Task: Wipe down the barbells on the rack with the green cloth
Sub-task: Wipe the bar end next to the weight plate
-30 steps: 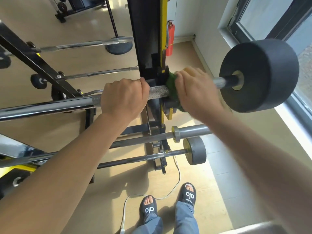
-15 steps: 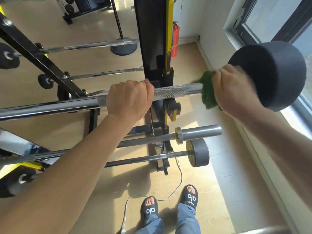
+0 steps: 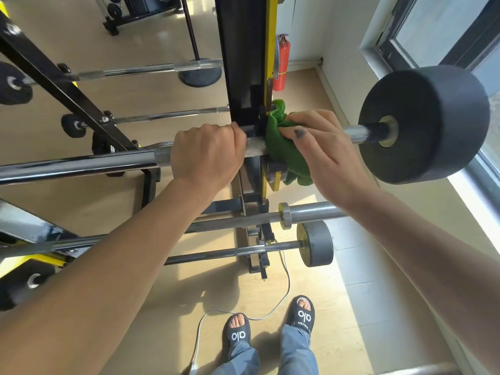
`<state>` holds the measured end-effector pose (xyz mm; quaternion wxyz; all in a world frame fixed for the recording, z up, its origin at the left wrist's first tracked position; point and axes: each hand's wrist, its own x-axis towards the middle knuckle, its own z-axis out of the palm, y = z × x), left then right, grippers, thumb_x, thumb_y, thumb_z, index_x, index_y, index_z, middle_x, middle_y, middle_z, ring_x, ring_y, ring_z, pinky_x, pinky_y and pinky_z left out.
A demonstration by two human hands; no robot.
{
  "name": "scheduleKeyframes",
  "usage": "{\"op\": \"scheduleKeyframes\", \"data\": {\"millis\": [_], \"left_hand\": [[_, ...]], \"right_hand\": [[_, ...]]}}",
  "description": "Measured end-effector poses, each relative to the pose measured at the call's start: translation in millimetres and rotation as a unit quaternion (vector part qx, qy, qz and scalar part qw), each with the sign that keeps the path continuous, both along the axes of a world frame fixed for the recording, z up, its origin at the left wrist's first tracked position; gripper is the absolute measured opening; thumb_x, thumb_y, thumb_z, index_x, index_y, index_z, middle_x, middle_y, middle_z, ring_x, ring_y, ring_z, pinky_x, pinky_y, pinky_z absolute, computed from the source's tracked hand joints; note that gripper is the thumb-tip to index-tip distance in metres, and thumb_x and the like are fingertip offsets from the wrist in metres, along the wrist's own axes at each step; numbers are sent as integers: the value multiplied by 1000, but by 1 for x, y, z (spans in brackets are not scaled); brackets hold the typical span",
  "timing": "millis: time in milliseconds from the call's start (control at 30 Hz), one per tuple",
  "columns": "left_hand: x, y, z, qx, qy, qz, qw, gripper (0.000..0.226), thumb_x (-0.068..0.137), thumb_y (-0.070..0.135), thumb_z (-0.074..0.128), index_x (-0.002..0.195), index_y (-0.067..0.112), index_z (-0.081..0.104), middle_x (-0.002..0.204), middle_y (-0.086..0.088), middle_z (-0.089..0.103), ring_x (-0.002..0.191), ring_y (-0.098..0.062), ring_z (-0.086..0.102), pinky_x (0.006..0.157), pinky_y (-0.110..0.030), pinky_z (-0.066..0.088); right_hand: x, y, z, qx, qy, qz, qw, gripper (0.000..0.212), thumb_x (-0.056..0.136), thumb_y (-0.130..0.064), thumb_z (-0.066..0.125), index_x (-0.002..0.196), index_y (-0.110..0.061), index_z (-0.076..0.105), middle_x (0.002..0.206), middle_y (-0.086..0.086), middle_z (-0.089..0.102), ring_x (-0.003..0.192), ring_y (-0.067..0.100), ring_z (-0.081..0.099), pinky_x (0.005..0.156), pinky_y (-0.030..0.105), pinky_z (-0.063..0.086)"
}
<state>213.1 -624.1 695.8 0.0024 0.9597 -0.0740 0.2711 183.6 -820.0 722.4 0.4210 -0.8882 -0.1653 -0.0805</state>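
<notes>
The top barbell [image 3: 81, 165] runs left to right across the black and yellow rack [image 3: 240, 63], with a big black weight [image 3: 433, 125] on its right end. My left hand [image 3: 208, 155] is wrapped around its knurled part just left of the upright. Right beside it, my right hand [image 3: 316, 150] presses the green cloth [image 3: 281, 150] around the bar at the rack hook. Two lower barbells sit below: a bare steel one [image 3: 305, 212] and one with a small black plate [image 3: 315, 243].
More bars [image 3: 151, 69] rest on the rack's far side. A red fire extinguisher [image 3: 281, 63] stands in the corner by the wall. A window [image 3: 446, 36] is on the right. A white cable [image 3: 286, 288] trails on the wood floor near my sandalled feet [image 3: 270, 326].
My right hand with the cloth slid right along the bar to the weight, then came back left to the rack upright. My left hand kept its grip in place.
</notes>
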Motion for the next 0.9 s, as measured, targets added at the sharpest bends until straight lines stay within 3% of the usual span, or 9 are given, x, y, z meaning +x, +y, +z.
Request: {"op": "scheduleKeyframes", "data": {"millis": [133,300,400,567,700,767,833,900], "left_hand": [[0,0,0,-4,9,2,1000,56,104,32,35,60,9,62,50,-1,39,42,-18,33,53,-25,19],[0,2,0,-14,32,-8,999,57,106,36,32,67,9,64,53,-1,43,45,-23,39,55,-30,26],[2,4,2,-9,41,-12,999,59,106,35,29,68,8,65,53,-4,48,46,-24,45,54,-30,31],[4,8,-1,-10,36,-32,999,59,105,33,30,65,7,64,53,-7,53,45,-26,50,53,-29,38],[3,8,-1,-18,41,-27,999,57,106,35,29,62,10,57,53,-3,46,45,-18,42,55,-24,28],[2,5,-2,-14,33,-16,999,52,105,35,28,62,14,49,53,-2,43,44,-15,37,54,-22,23],[2,4,-2,-13,16,-5,1000,51,104,35,27,61,15,45,52,-1,40,42,-12,29,52,-21,15],[3,4,-4,-13,12,-2,1000,55,104,35,28,60,12,51,51,-2,43,41,-14,34,52,-20,21]], "right_hand": [[-1,5,0,-31,-18,32,999,40,107,-24,31,124,-20,67,125,-19,52,120,5,33,99,10,26],[3,14,-1,-159,-39,70,984,46,108,-29,22,129,-40,61,135,-18,48,124,11,25,106,29,22],[5,6,-6,-184,-64,51,980,55,107,-30,16,123,-32,68,141,-15,49,127,13,26,106,26,21],[1,-15,-16,-208,-118,41,970,48,108,-22,22,133,-32,61,144,-4,51,129,18,34,103,21,24],[17,-54,-16,-151,-80,-106,980,43,106,-20,27,119,-16,68,125,5,60,112,10,38,92,17,30],[22,-66,-15,-146,-82,-183,969,45,105,-20,26,110,-10,70,116,8,63,112,21,43,93,24,32],[19,-44,-14,-147,-106,-191,965,46,102,-20,27,110,-7,70,112,11,66,111,29,48,88,27,29],[11,-3,-17,-149,-135,-139,970,43,101,-20,31,113,-6,70,110,11,67,107,27,50,81,24,26]]}}
